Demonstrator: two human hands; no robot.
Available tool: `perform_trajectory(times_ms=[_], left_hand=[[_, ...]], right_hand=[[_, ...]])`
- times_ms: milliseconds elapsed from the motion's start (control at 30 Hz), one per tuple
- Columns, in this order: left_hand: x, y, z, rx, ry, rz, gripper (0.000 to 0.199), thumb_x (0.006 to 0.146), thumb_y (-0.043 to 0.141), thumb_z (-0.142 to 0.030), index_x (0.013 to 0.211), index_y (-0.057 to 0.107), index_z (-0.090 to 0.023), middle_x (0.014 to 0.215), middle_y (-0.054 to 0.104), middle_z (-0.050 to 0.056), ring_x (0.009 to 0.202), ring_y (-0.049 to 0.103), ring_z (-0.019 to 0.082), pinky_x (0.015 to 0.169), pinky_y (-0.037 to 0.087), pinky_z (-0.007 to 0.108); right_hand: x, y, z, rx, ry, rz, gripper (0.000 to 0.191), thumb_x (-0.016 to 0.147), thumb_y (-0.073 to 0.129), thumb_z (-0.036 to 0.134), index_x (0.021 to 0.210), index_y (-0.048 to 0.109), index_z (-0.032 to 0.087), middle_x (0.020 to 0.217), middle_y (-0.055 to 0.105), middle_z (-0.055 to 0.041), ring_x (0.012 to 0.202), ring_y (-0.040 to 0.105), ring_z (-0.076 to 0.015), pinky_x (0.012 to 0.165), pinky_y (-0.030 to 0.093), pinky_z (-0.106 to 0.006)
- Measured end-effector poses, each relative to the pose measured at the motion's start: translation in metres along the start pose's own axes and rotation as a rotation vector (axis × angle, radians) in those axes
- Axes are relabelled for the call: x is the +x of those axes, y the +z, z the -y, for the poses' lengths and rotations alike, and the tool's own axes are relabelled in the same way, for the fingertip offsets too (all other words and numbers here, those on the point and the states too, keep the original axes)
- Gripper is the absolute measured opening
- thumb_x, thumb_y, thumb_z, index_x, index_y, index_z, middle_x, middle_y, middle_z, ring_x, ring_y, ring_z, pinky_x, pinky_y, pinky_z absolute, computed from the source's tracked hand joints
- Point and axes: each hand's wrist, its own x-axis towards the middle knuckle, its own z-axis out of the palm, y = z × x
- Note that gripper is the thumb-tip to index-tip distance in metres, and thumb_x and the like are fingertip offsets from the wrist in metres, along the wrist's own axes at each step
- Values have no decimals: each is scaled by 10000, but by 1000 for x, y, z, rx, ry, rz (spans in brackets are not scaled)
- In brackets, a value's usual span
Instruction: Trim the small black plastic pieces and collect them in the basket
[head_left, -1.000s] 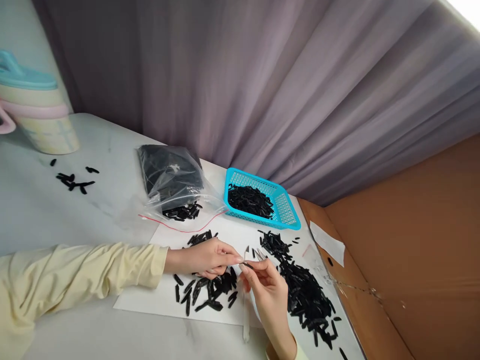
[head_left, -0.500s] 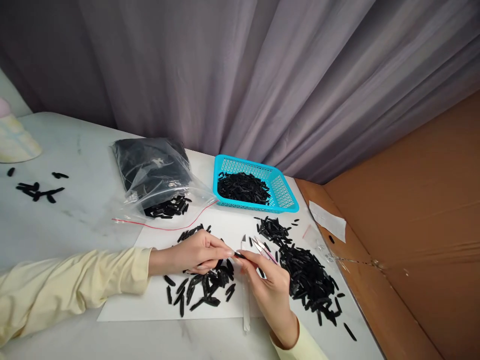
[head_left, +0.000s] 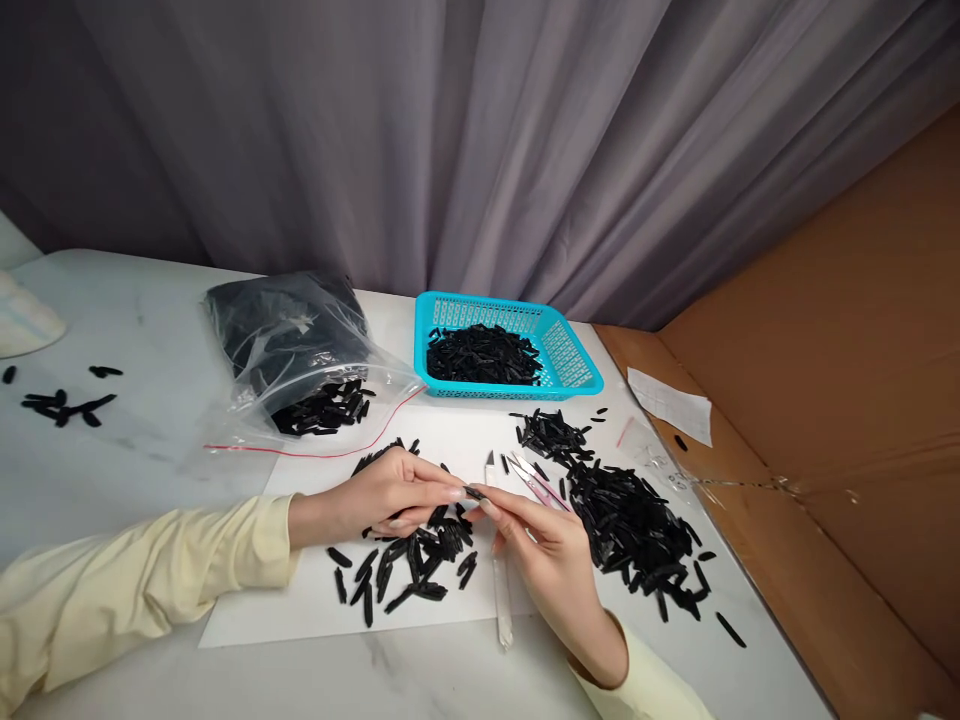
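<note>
One small, slim black piece [head_left: 474, 493] is pinched between the fingertips of both hands, above a white sheet [head_left: 262, 610]. My left hand [head_left: 394, 490] holds its left end, fingers closed. From the other side, my right hand [head_left: 551, 550] grips it between thumb and index finger. Below the left hand lies a loose scatter of similar black pieces [head_left: 424, 565]. A white-handled craft knife [head_left: 502, 600] lies partly behind the right hand's fingers. Close by are pink-handled snips [head_left: 541, 485], their points toward the upper left.
A blue perforated basket [head_left: 510, 388] of black pieces stands at the back. Left of it, an open zip bag [head_left: 285, 320] spills more. A large heap [head_left: 637, 525] lies on the right, beside cardboard [head_left: 840, 380]. Several stray pieces [head_left: 67, 408] rest far left.
The camera view has tilted slightly, so the table items sit a little differently in the picture. Both hands keep the black piece pinched between them, and it now shows more of its surface.
</note>
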Motion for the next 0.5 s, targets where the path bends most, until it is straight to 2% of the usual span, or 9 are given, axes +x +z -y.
perform_trajectory(times_ms=[400, 500], left_hand=[[3, -1, -3, -7, -63, -42, 322, 775, 607, -398, 666, 644, -98, 313, 352, -89, 246, 217, 20, 282, 145, 169], [3, -2, -2, 16, -63, -44, 324, 792, 591, -388, 692, 662, -89, 307, 349, -87, 247, 220, 22, 285, 150, 169]], right_hand=[[0, 2, -2, 100, 49, -16, 171, 841, 590, 237, 896, 750, 206, 627, 726, -11, 442, 596, -120, 429, 509, -210], [0, 2, -3, 96, 39, -16, 162, 838, 596, 215, 896, 746, 212, 628, 725, -2, 443, 593, -113, 431, 502, -202]])
